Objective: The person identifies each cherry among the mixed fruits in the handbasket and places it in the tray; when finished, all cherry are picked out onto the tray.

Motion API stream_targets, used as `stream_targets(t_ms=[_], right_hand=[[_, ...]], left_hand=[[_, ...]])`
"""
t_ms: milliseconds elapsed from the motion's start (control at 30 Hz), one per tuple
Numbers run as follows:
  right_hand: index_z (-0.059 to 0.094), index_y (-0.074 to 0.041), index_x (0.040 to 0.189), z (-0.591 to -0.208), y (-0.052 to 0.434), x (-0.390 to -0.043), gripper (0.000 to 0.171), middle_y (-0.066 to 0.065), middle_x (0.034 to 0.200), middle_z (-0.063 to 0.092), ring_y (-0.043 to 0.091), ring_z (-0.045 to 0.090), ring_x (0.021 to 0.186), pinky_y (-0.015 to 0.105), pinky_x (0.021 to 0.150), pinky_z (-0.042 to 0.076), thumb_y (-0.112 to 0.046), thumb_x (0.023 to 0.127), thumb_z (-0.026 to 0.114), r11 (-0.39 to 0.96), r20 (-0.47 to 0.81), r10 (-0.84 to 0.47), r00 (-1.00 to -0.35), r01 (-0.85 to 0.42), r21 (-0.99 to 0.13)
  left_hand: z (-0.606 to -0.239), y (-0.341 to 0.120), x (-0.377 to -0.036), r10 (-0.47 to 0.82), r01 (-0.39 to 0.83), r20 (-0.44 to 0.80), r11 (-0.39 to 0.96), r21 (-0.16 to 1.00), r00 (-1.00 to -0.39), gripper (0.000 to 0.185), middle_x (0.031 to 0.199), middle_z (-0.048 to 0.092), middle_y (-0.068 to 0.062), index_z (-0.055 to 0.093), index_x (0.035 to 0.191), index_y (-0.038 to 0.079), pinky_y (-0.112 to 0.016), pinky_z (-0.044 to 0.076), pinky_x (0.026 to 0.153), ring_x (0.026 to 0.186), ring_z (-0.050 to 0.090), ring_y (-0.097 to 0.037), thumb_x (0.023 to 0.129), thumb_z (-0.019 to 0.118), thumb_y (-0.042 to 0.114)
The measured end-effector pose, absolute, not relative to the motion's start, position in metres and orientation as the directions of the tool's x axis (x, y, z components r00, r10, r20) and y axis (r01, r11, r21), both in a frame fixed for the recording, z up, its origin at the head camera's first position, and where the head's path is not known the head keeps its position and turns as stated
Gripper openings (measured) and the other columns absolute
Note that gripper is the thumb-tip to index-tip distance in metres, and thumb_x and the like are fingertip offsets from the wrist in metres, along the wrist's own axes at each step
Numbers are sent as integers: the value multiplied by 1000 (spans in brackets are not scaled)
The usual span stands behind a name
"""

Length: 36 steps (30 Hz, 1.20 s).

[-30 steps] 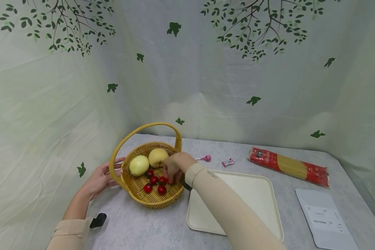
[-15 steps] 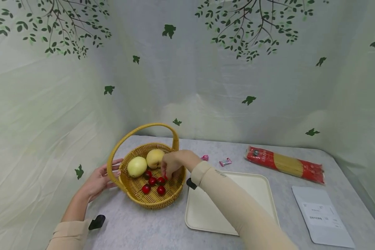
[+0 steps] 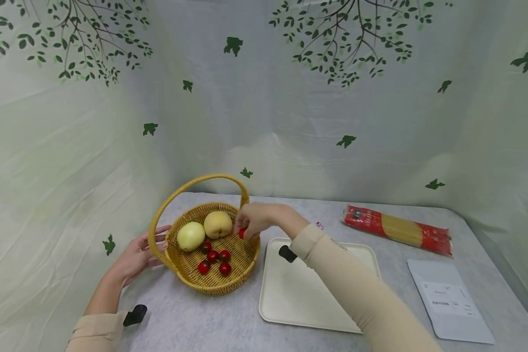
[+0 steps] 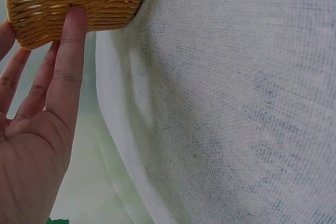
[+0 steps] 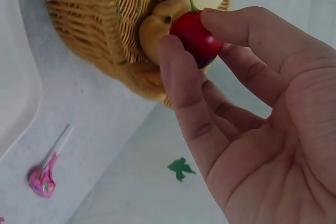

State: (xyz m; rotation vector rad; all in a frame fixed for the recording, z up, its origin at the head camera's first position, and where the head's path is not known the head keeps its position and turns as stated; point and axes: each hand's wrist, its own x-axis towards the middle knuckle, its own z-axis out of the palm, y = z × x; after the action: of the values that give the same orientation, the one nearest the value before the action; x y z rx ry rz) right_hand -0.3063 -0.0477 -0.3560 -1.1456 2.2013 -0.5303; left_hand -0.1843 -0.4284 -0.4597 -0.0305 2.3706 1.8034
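My right hand (image 3: 252,222) pinches a red cherry (image 3: 242,233) (image 5: 197,38) between thumb and fingers, above the right rim of the woven basket (image 3: 229,283) (image 5: 84,14). The basket holds two yellow pears (image 3: 191,235) (image 3: 217,223) and several more cherries (image 3: 213,256). My left hand (image 3: 138,254) (image 4: 42,108) lies with straight fingers against the basket's left outer wall (image 4: 68,3).
A cream tray (image 3: 295,298) lies right of the basket. Farther right are a red spaghetti pack (image 3: 396,230) and a grey pouch (image 3: 449,300). A pink lollipop (image 5: 44,179) lies behind the basket. A leaf-printed cloth backdrop surrounds the grey table.
My right hand has lifted out of the basket, up and to the right, with a cherry pinched in it. The left hand has stayed at the basket's side.
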Motion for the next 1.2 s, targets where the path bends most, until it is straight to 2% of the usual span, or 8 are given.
stream_targets(t_ms=[100, 200, 367, 500, 667, 867, 1033, 1200], right_hand=[[76, -13, 117, -355, -36, -307, 21, 0, 97, 72, 10, 63, 75, 31, 75, 58, -4, 99, 70, 549, -291, -828, -480, -583, -599], [76, -15, 116, -354, -24, -306, 18, 2, 107, 72, 12, 64, 79, 32, 70, 56, -7, 101, 70, 538, -264, -830, -492, -581, -610], [75, -12, 118, -354, -4, -307, 16, 4, 110, 72, 15, 65, 85, 27, 67, 53, -8, 105, 67, 487, -211, -859, -467, -617, -618], [76, -9, 119, -357, 13, -308, 17, 0, 107, 72, 15, 66, 94, 24, 81, 58, -7, 104, 69, 463, -166, -865, -474, -623, -630], [77, -16, 119, -360, 33, -305, 25, 1, 111, 73, 18, 69, 101, 26, 90, 60, -1, 100, 72, 475, -156, -842, -516, -572, -669], [76, -19, 124, -366, 53, -299, 26, 1, 109, 73, 22, 69, 97, 27, 85, 59, -8, 100, 76, 520, -165, -803, -572, -540, -662], [75, -20, 120, -379, 64, -294, 21, -3, 94, 74, 14, 67, 85, 26, 79, 58, -23, 99, 80, 537, -149, -783, -604, -536, -651], [72, -19, 113, -394, 70, -288, 20, -2, 81, 69, 12, 61, 70, 26, 68, 54, -27, 97, 82, 537, -139, -766, -628, -505, -675]], left_hand=[[-461, -429, -184, 79, -117, -143, 272, 955, -986, 67, 142, 57, 0, 35, 167, 9, -36, 65, 92, 117, 68, -1, 109, 66, 22], [-463, -430, -183, 78, -118, -144, 271, 955, -986, 66, 139, 58, 4, 36, 166, 10, -36, 65, 92, 117, 68, -1, 109, 66, 22], [-465, -430, -184, 80, -117, -144, 276, 954, -986, 66, 138, 58, 8, 37, 166, 10, -36, 65, 92, 117, 67, -1, 109, 66, 23], [-465, -430, -184, 82, -119, -147, 279, 953, -986, 66, 137, 58, 10, 35, 167, 9, -35, 65, 92, 117, 66, 1, 109, 65, 23], [-463, -429, -183, 80, -122, -148, 271, 955, -986, 66, 136, 58, 13, 34, 167, 9, -34, 64, 92, 117, 66, 1, 110, 64, 23], [-462, -430, -184, 85, -125, -152, 264, 956, -985, 65, 133, 60, 16, 35, 167, 10, -33, 64, 92, 117, 66, 2, 110, 64, 22], [-461, -429, -185, 85, -124, -151, 261, 957, -985, 65, 133, 62, 15, 36, 167, 10, -32, 64, 91, 117, 67, 1, 110, 64, 22], [-461, -428, -187, 94, -119, -146, 247, 962, -985, 65, 132, 63, 15, 36, 167, 9, -32, 64, 91, 118, 67, -1, 110, 64, 21]])
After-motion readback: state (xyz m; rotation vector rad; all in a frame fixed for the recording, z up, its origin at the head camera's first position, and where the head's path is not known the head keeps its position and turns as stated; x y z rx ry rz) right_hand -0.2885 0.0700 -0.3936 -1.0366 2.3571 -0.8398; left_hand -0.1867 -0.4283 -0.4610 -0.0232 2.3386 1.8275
